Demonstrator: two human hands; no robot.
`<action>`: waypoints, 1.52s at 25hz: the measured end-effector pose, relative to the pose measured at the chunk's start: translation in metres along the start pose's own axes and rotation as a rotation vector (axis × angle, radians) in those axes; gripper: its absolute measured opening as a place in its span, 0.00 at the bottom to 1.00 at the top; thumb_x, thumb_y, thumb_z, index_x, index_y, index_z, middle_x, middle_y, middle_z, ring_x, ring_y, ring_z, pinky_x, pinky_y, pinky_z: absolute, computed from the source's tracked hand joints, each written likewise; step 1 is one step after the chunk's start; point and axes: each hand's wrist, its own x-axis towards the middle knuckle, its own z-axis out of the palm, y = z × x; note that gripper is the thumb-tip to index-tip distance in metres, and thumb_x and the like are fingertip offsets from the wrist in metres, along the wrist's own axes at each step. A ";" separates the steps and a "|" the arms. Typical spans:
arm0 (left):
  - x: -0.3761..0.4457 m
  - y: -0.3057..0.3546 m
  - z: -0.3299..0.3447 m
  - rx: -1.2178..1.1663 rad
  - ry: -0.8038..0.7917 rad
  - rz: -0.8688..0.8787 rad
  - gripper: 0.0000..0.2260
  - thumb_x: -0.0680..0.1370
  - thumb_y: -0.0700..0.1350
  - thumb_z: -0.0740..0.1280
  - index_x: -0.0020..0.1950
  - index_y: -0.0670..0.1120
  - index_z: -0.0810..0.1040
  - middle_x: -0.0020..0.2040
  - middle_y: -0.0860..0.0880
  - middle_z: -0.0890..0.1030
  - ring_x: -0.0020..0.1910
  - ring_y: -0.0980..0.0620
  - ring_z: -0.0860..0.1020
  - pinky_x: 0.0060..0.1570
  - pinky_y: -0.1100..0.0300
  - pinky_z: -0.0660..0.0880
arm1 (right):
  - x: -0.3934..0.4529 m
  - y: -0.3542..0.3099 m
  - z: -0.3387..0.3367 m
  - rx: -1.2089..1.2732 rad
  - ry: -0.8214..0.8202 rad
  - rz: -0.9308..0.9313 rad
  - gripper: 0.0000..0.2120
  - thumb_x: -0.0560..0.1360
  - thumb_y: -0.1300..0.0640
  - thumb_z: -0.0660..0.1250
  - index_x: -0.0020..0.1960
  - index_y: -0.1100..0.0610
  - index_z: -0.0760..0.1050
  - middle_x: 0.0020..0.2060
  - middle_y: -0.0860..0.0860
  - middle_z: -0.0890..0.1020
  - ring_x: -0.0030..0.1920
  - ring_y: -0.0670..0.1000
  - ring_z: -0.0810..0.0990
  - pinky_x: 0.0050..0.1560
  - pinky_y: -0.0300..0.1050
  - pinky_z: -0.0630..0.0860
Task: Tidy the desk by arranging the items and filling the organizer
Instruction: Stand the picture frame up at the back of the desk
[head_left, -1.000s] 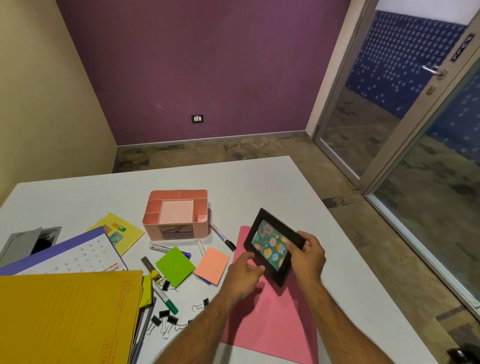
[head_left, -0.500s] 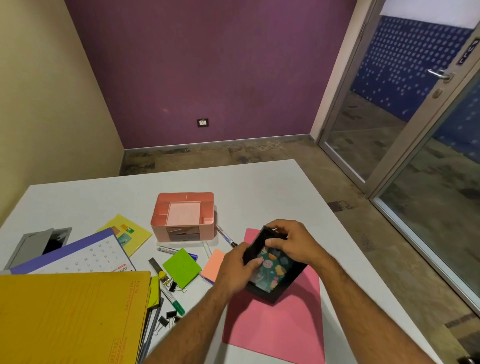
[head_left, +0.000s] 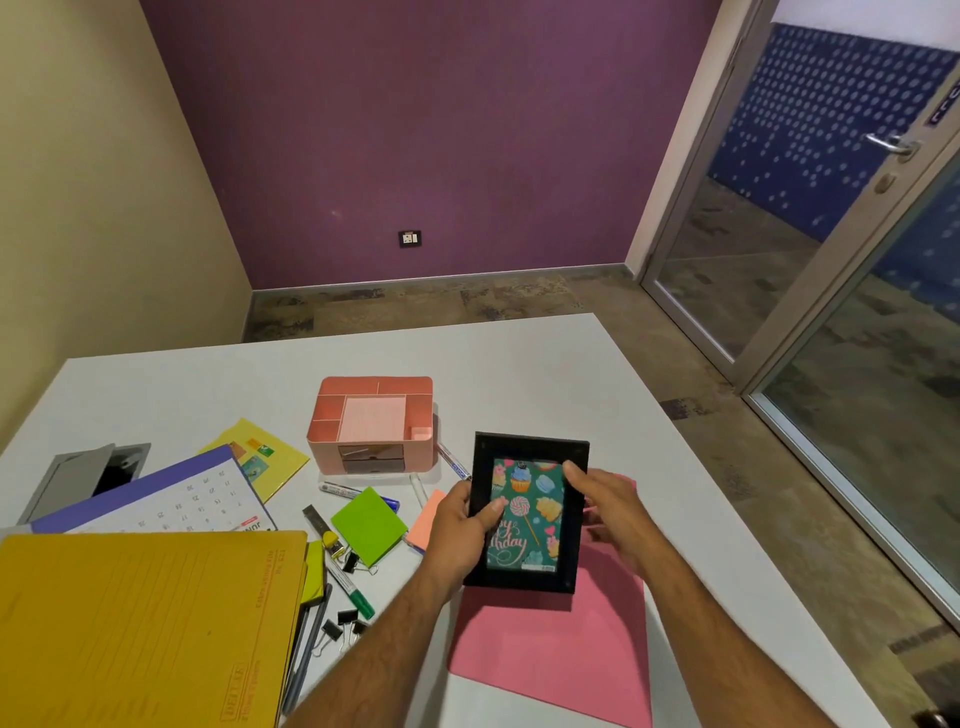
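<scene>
A black picture frame (head_left: 530, 519) with a teal birthday picture is held upright above the desk, its picture facing me. My left hand (head_left: 460, 530) grips its left edge with the thumb on the glass. My right hand (head_left: 605, 506) grips the right edge, thumb on the front. The pink organizer (head_left: 371, 423) stands behind it on the white desk (head_left: 519, 374), with a small drawer in front. A pink sheet (head_left: 561, 660) lies under the frame.
Left of the frame lie a green sticky pad (head_left: 369, 525), an orange sticky pad (head_left: 428, 519), markers (head_left: 353, 587), binder clips (head_left: 340, 626), a calendar (head_left: 156, 499), a yellow booklet (head_left: 260, 454) and a yellow folder (head_left: 140, 629). A glass door (head_left: 810, 208) stands at the right.
The frame has been turned from a tilted, lying-over pose to upright with the picture facing me. Both hands shifted their hold to its side edges.
</scene>
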 end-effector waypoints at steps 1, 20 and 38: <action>0.000 0.000 0.001 -0.003 -0.005 -0.001 0.07 0.79 0.37 0.67 0.55 0.44 0.76 0.50 0.45 0.86 0.48 0.45 0.85 0.45 0.50 0.82 | -0.001 0.005 0.005 0.032 -0.042 0.017 0.22 0.71 0.39 0.71 0.55 0.56 0.80 0.46 0.54 0.87 0.46 0.55 0.85 0.49 0.50 0.78; 0.056 0.010 0.011 0.191 -0.028 0.060 0.12 0.79 0.54 0.67 0.51 0.45 0.77 0.48 0.45 0.85 0.49 0.48 0.84 0.49 0.50 0.81 | 0.050 0.014 0.001 0.374 -0.025 0.014 0.15 0.70 0.66 0.74 0.56 0.65 0.80 0.51 0.62 0.85 0.51 0.63 0.85 0.55 0.59 0.80; 0.261 -0.013 0.039 1.496 -0.073 0.275 0.40 0.75 0.73 0.45 0.80 0.51 0.52 0.81 0.49 0.49 0.80 0.46 0.45 0.75 0.40 0.45 | 0.271 -0.070 -0.098 0.345 0.228 -0.158 0.09 0.74 0.66 0.71 0.52 0.58 0.80 0.52 0.58 0.85 0.51 0.58 0.85 0.54 0.59 0.81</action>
